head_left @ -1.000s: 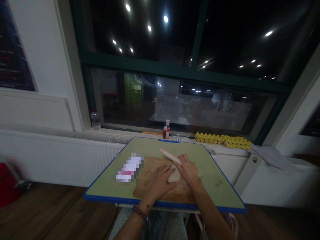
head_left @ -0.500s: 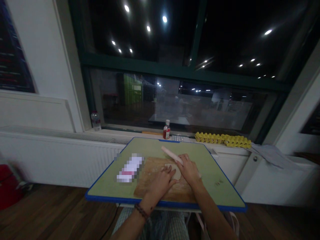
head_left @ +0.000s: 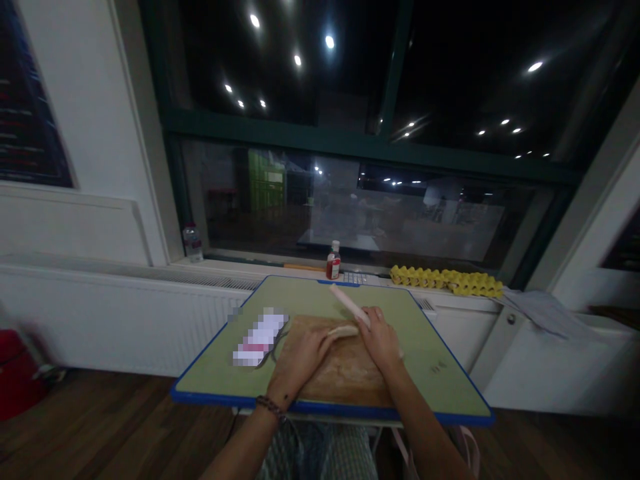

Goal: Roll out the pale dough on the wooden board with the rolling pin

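My right hand (head_left: 380, 337) is wrapped round a pale rolling pin (head_left: 350, 303), which slants across the far right part of a wooden board (head_left: 345, 380). A thin sheet of dough (head_left: 344, 331) is pinched at its left edge in my left hand (head_left: 306, 350), lifted off the board on that side. The dough's right end lies close to the fingers of my right hand. Whether it touches them I cannot tell.
The board lies on a green folding table (head_left: 220, 373) with a blue rim. Left of it is a blurred-out white rectangle (head_left: 260, 339). On the sill behind stand a small red-labelled bottle (head_left: 333, 261), yellow egg trays (head_left: 445, 279) and a water bottle (head_left: 192, 243).
My left hand, which lay flat on the dough, has moved left and lifted the dough's edge. My right hand and the rolling pin have shifted slightly to the right.
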The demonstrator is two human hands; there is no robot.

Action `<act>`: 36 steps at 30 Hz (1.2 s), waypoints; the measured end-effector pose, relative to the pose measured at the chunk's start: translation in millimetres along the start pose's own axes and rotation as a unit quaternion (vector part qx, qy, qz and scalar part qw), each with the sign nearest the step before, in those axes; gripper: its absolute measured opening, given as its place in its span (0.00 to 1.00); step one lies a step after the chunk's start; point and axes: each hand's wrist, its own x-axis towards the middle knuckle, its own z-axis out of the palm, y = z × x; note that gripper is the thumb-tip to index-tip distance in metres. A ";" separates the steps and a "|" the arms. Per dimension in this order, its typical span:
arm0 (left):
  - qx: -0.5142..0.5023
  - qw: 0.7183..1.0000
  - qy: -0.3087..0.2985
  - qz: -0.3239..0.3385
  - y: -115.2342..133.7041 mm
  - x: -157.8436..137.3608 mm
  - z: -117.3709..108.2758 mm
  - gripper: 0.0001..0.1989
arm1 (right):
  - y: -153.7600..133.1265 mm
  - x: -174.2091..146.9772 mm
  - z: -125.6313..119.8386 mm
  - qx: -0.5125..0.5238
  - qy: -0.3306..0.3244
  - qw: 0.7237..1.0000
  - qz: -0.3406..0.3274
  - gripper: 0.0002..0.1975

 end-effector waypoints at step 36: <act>-0.124 0.984 0.055 -0.116 7.4 7.3 -11.0 0.22 | -1.5 -0.4 -3.3 0.013 0.012 1.000 0.007 0.16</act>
